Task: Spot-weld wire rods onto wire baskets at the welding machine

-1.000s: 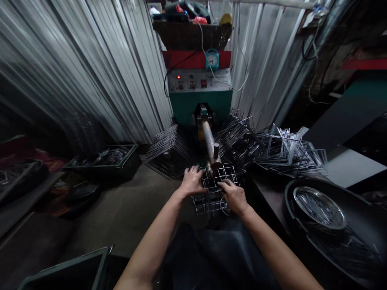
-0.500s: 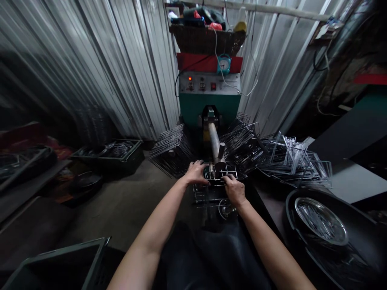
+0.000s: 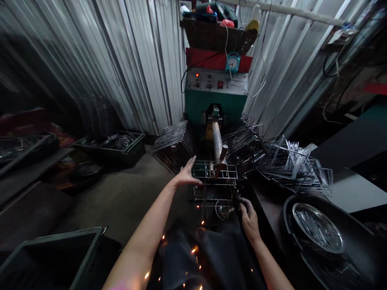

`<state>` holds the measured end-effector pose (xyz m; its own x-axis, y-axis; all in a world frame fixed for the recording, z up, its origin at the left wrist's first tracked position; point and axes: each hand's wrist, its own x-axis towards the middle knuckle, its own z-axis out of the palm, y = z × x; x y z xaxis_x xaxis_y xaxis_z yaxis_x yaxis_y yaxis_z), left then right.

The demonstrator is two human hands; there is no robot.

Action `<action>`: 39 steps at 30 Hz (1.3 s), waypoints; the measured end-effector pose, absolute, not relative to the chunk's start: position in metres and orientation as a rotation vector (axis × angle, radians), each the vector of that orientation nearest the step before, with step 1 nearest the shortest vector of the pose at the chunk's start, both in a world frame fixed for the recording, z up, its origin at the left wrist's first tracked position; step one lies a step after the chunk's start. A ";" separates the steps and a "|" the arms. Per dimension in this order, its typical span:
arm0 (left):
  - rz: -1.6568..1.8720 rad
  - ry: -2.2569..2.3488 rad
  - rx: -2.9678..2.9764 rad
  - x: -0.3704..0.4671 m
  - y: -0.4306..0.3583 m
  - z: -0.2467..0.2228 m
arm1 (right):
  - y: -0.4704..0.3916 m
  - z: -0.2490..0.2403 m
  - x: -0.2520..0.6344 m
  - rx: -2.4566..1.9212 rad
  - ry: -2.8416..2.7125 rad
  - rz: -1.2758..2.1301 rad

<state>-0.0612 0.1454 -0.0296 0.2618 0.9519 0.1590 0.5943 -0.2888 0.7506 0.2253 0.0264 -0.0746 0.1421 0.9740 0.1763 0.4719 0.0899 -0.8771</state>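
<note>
A wire rack (image 3: 229,174) sits under the metal arm (image 3: 217,141) of a green machine (image 3: 211,100). My left hand (image 3: 186,175) is at the rack's left edge, thumb and fingers spread apart, holding nothing. To the right of the rack and lower, my right hand (image 3: 248,211) is closed, its fingertips dark; what they hold, if anything, is too small to name. A small round dish (image 3: 224,210) lies just left of that hand. Orange sparks (image 3: 194,250) fly over my dark-covered lap.
Stacks of wire frames (image 3: 173,147) flank the machine on both sides. A pile of wire parts (image 3: 298,165) and a black tub holding a metal bowl (image 3: 317,227) stand at the right. Green crates (image 3: 113,147) are at the left.
My left hand has opened wider and shifted left. My right hand has left the rack, moving right and toward me. Sparks have appeared. The view has shifted slightly.
</note>
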 end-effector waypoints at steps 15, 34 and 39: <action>1.301 1.054 1.248 -0.043 0.138 -0.088 | -0.009 -0.120 0.254 -1.214 -0.409 1.396; 1.265 1.043 1.782 -0.071 0.078 -0.053 | -0.043 -0.139 0.273 -1.544 -1.140 0.806; 0.963 1.316 2.378 -0.061 0.043 -0.019 | -0.047 -0.121 0.265 -1.460 -1.665 0.749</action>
<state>-0.0612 0.0432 -0.0192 0.3713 0.8255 0.4252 0.6550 -0.5574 0.5102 0.2650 -0.0467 -0.1208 -0.0330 0.9842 0.1741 0.5229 0.1655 -0.8362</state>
